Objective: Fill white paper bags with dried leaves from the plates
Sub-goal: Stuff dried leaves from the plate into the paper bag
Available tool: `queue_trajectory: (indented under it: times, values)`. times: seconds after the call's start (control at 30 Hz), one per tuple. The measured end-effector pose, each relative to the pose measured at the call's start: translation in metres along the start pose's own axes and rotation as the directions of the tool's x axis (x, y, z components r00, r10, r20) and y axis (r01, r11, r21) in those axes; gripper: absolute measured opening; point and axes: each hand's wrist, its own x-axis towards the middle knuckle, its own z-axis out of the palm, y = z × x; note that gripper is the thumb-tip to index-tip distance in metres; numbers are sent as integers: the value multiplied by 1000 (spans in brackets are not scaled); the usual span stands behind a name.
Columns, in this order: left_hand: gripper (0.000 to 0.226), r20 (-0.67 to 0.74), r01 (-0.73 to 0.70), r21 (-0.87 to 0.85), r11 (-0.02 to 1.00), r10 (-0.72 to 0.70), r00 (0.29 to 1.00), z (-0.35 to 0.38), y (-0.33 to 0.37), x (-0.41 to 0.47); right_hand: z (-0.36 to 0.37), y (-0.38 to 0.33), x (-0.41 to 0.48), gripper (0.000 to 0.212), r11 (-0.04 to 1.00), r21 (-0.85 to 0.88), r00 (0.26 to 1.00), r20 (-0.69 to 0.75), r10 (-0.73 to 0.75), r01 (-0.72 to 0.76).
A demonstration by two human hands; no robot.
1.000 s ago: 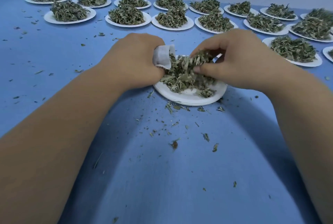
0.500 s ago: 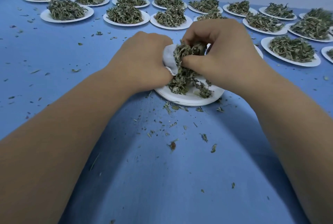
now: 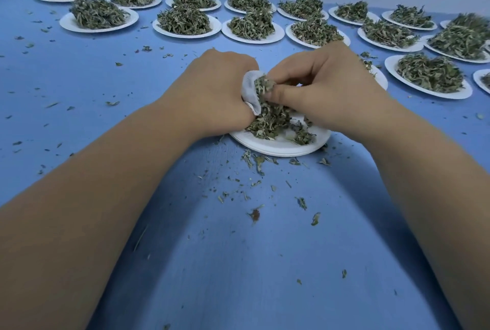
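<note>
A: Entry, near plate (image 3: 281, 146) as reference; where is the bag?
B: The white paper bag (image 3: 249, 89) is over the plate's left edge; left hand (image 3: 212, 93) grips it, fingers curled round it, mouth facing right; only its rim shows.
A: Right hand?
B: Right hand (image 3: 326, 91) is over the plate's middle; thumb and fingertips pinch a tuft of dried leaves (image 3: 261, 85) at the bag's mouth; a thin heap of leaves (image 3: 270, 124) lies on the plate below.
A: Surroundings?
B: Leaf crumbs (image 3: 256, 214) lie scattered on the blue table (image 3: 238, 263) in front of the plate; two rows of heaped plates (image 3: 185, 24) stand beyond it; one heaped plate (image 3: 428, 76) is to its right.
</note>
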Motion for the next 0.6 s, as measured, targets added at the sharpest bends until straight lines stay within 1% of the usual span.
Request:
queue_trajectory:
  times: [0.1,0.17,0.27,0.37,0.43,0.5,0.53,0.6]
  values:
    - [18,-27,-2,-5,1000,2,1000,2,-2,0,6,1,3,19,999,-1,996,-80,40,-40]
    - [15,-57,-19,-25,1000,17,998,2,-1,-1,9,2,5,18,997,-13,991,-117,70,-72]
    - [17,-54,-74,-4,997,74,996,4,8,0,13,4,10,25,985,-93,986,-99,137,-146]
    - [17,-37,-106,48,993,108,994,5,16,3,11,2,12,19,974,-187,991,-72,114,-125]
    - [17,-50,-87,36,996,89,995,1,12,3,8,2,13,18,980,-162,991,-90,102,-116]
    - [17,-61,-28,6,1000,28,998,-3,3,1,3,3,11,20,990,-77,990,-87,115,-121]
    - [17,-59,8,-6,1000,-9,998,-4,0,-1,0,4,9,22,992,-22,990,-67,123,-125]
    - [15,-67,65,-46,997,-68,995,-5,-4,-4,-8,7,6,25,989,53,991,16,136,-136]
